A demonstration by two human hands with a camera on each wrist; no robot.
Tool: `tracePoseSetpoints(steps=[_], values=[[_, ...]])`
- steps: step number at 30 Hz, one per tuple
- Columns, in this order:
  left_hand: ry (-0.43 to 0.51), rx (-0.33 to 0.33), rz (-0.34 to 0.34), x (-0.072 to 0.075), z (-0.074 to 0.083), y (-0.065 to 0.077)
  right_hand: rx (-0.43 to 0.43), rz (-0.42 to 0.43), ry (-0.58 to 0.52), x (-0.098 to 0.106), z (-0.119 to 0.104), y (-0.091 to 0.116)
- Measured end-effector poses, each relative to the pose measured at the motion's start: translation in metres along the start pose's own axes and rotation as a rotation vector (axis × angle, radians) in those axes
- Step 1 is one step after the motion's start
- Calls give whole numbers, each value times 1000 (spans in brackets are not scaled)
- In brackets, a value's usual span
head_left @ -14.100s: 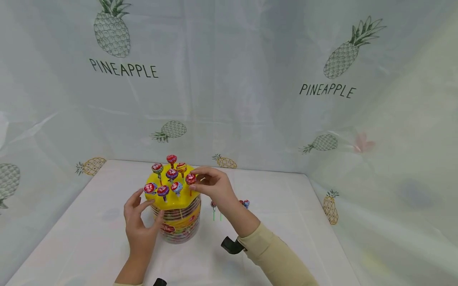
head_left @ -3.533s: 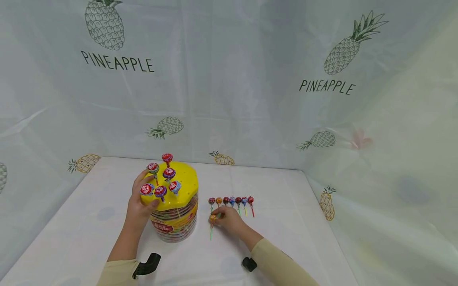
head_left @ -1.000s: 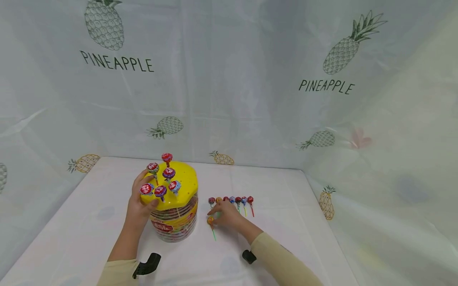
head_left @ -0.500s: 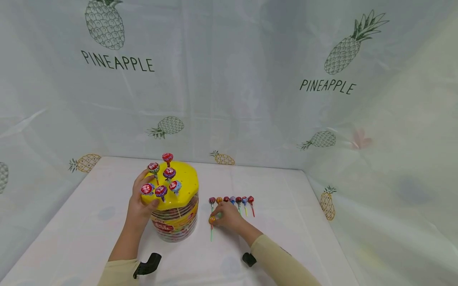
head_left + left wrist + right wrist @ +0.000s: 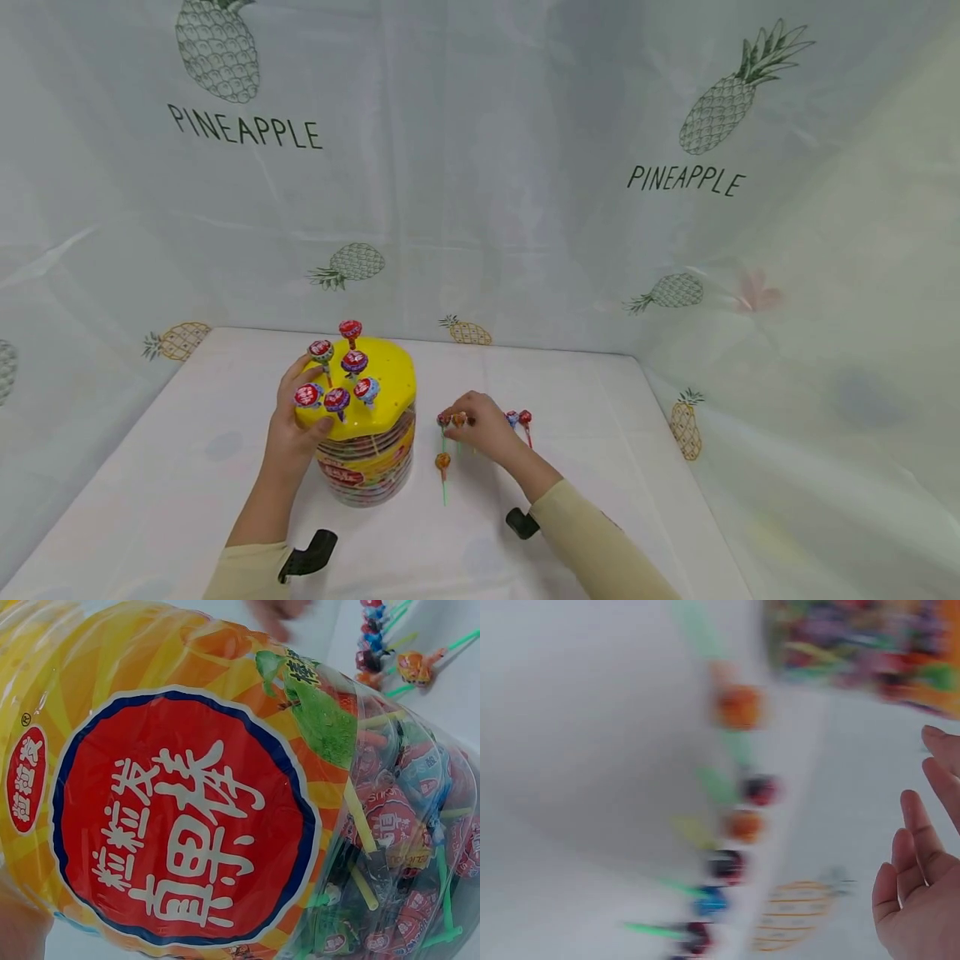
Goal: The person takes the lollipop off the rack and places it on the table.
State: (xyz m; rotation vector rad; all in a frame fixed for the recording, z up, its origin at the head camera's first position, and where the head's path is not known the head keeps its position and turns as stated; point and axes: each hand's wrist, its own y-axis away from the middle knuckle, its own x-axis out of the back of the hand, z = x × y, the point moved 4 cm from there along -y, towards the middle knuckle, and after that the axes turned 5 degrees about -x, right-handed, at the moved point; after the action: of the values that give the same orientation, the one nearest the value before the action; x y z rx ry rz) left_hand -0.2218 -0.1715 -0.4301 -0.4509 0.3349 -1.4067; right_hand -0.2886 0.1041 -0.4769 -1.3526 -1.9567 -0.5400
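My left hand (image 5: 288,429) holds the yellow lid (image 5: 393,379) of a big clear candy jar (image 5: 367,475), thumb at the front and fingers round the left side. Several wrapped lollipops (image 5: 354,362) stand upright in the lid's left part. Over a row of lollipops on the table hovers my right hand (image 5: 480,425), hiding the row's middle. Its fingers look loosely spread and hold nothing in the right wrist view. An orange lollipop (image 5: 442,462) lies apart, nearer the front, green stick toward me. The left wrist view shows the jar's red label (image 5: 187,817).
At the row's right end lie a blue lollipop (image 5: 512,418) and a red one (image 5: 526,417). Many more lollipops (image 5: 397,825) fill the jar's bottom. A pineapple-printed curtain (image 5: 480,167) hangs behind the white table (image 5: 600,467).
My right hand has let go of the orange lollipop and lifted away from it over the row. Since the oldest frame, the lid's right-side lollipops are gone. The left hand stays put.
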Motion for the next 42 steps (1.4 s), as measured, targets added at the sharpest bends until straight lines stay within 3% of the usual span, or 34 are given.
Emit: tracePoseSetpoints(steps=[8,15,20,27,42], values=[[21,-1,-2,0,2,-1,107,132,-262,45,-64,10],[2,7,2,0,2,1,281,154,-477,50,-112,19],[-15,11,1,1,1,2,320,130,-534,46,-137,24],[-57,-2,0,2,1,3,310,134,-566,40,-151,25],[-44,-47,-2,0,-1,3,300,118,-613,27,-158,25]])
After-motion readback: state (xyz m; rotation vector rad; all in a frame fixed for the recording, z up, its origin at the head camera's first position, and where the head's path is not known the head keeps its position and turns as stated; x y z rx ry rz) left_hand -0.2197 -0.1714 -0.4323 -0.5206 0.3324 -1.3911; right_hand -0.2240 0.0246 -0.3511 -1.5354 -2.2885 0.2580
